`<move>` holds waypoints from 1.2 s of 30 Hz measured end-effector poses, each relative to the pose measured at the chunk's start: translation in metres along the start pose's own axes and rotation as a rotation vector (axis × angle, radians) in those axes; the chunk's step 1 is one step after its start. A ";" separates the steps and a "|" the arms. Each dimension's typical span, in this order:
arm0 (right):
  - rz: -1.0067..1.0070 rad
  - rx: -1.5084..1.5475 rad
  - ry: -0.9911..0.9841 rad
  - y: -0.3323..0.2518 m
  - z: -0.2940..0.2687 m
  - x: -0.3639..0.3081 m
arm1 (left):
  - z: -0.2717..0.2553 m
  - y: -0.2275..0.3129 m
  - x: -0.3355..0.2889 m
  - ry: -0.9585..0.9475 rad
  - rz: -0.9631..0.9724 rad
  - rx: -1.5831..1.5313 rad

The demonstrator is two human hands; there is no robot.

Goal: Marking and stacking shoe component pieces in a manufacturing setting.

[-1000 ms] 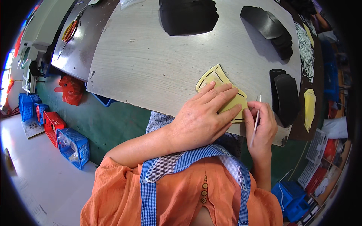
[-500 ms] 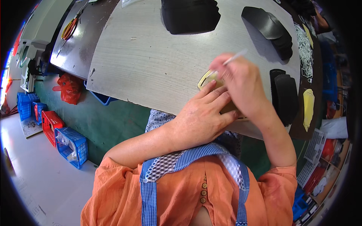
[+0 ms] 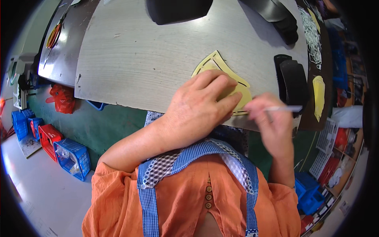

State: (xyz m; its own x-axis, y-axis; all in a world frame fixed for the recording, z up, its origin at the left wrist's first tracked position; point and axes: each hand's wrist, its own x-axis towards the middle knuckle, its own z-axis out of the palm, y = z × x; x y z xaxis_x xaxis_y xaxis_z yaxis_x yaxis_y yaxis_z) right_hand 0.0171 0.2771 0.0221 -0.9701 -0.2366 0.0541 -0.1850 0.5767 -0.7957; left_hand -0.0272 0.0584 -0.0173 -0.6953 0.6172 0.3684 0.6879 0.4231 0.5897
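Note:
A yellow curved template (image 3: 214, 62) with dark slots along its edges lies on the table near its front edge. My left hand (image 3: 203, 98) rests on top of it with fingers spread and slightly bent, covering its middle and left side. A dark rim shows along part of the template's outline; whether another piece lies under it I cannot tell. At the template's lower right corner, my right hand (image 3: 272, 116) is closed in a pinch around a slim whitish pen (image 3: 286, 108), somewhat blurred. The pen's rear end sticks out to the right, and its tip is hidden at the fingers.
Black cut pieces (image 3: 179, 10) lie at the far side, with more stacked pieces at the far right (image 3: 286, 27) and right (image 3: 294, 81). White cords (image 3: 310, 37) and a yellow piece (image 3: 318, 96) line the right edge. Scissors (image 3: 54, 35) lie far left. Crates (image 3: 73, 158) stand on the floor.
My right hand with the pen has moved from the template's upper edge down to its lower right corner. More of the template shows above my left hand. The whole view has shifted slightly.

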 end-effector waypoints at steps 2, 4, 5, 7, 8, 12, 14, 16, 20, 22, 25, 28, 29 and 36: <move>-0.237 -0.161 -0.042 0.004 0.006 -0.004 | -0.005 -0.002 0.004 -0.003 0.044 0.073; 0.193 -0.050 0.010 -0.005 0.000 -0.015 | -0.012 0.000 0.010 -0.023 0.041 0.119; 0.320 -0.090 -0.012 -0.012 -0.009 -0.013 | -0.015 -0.002 0.014 -0.071 0.075 0.157; 0.230 -0.016 0.190 0.002 0.001 -0.015 | -0.019 -0.006 0.025 -0.114 0.122 0.202; 0.133 0.069 0.383 0.011 0.008 -0.014 | -0.021 -0.006 0.032 -0.169 0.055 0.129; 0.083 -0.191 0.266 0.016 0.023 -0.016 | -0.026 -0.012 0.042 -0.223 -0.008 0.029; 0.051 -0.127 0.490 0.025 0.009 -0.029 | -0.035 -0.027 0.038 -0.072 -0.023 0.152; 0.290 -0.097 0.674 0.049 -0.033 -0.049 | -0.050 -0.051 0.031 0.109 -0.086 0.351; 0.309 -0.357 0.722 0.079 -0.087 -0.080 | -0.061 -0.058 0.003 -0.030 -0.183 0.441; 0.206 -0.388 0.745 0.075 -0.083 -0.082 | -0.062 -0.034 -0.010 -0.217 -0.101 0.314; 0.342 0.142 0.518 0.043 -0.044 -0.065 | -0.048 -0.008 -0.024 -0.261 -0.034 0.225; 0.286 0.228 0.401 0.029 -0.002 -0.035 | -0.031 0.001 -0.023 -0.017 -0.043 0.049; 0.282 0.237 0.396 0.024 0.007 -0.028 | -0.024 0.004 -0.018 0.010 -0.005 0.005; 0.236 -0.051 0.317 0.012 0.025 -0.011 | 0.007 0.011 -0.012 0.050 -0.027 -0.016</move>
State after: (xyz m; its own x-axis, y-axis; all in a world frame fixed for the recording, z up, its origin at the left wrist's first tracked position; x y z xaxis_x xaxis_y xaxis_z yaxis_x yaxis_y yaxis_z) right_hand 0.0293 0.2667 -0.0032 -0.9858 0.1553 0.0635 0.0485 0.6260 -0.7783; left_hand -0.0095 0.0603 -0.0202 -0.7237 0.5713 0.3871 0.6654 0.4288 0.6111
